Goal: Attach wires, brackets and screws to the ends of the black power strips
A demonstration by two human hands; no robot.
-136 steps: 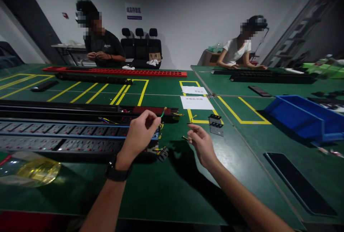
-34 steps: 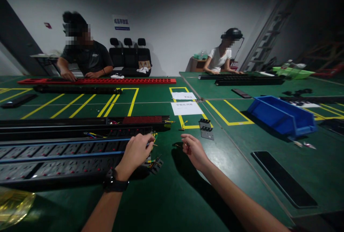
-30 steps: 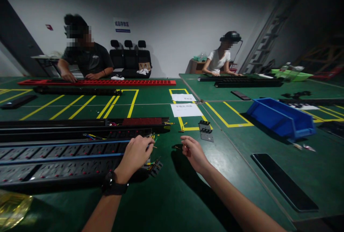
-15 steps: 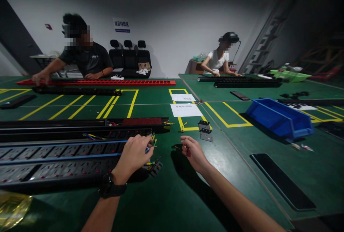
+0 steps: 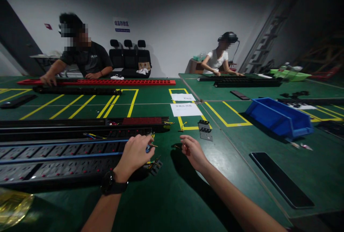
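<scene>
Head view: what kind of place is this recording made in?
Probably an electrical assembly workshop. Long power strips with loose wires lie on green tables marked with yellow tape boxes, beside a blue parts bin, and two other people work at similar strips.

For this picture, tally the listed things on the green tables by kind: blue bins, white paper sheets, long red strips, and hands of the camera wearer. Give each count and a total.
Blue bin: 1
White paper sheets: 2
Long red strip: 1
Wearer's hands, left hand and right hand: 2
Total: 6
</scene>
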